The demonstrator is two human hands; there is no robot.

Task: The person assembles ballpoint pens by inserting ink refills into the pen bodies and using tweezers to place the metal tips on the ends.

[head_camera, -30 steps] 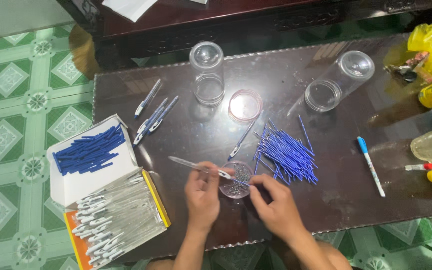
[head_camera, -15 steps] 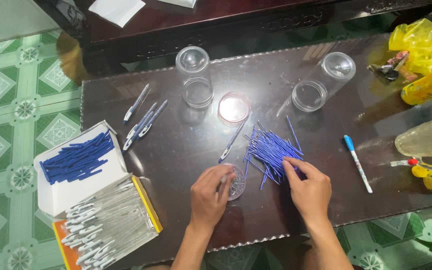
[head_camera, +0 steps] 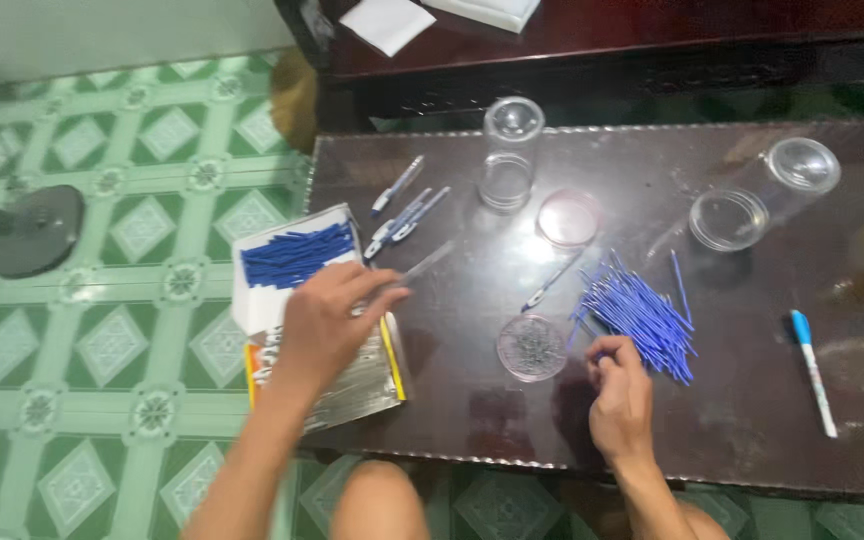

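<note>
Fingers of the left hand are pinched shut on a clear pen barrel, which sticks out past the fingertips toward the far right, held over the near-left edge of the surface. Right-hand fingers are curled and nearly closed; whether they grip anything I cannot tell, though they sit just at the near edge of the refill pile, a loose fan of thin blue rods. Judging by looks, the barrel is light, stiff and smooth plastic, likely slippery, best held around its middle as now. Those refills look thin and slightly bendy, easiest taken one at a time near an end.

Just left of the right hand stands a small round dish of tiny parts. Beyond it lies one pen, then a lid. Farther off stand an upright clear jar and a jar on its side. Past the left fingertips lie three finished pens. Under the left hand sits a box of blue refills and a tray of barrels. Well right of the right hand lies a marker.
</note>
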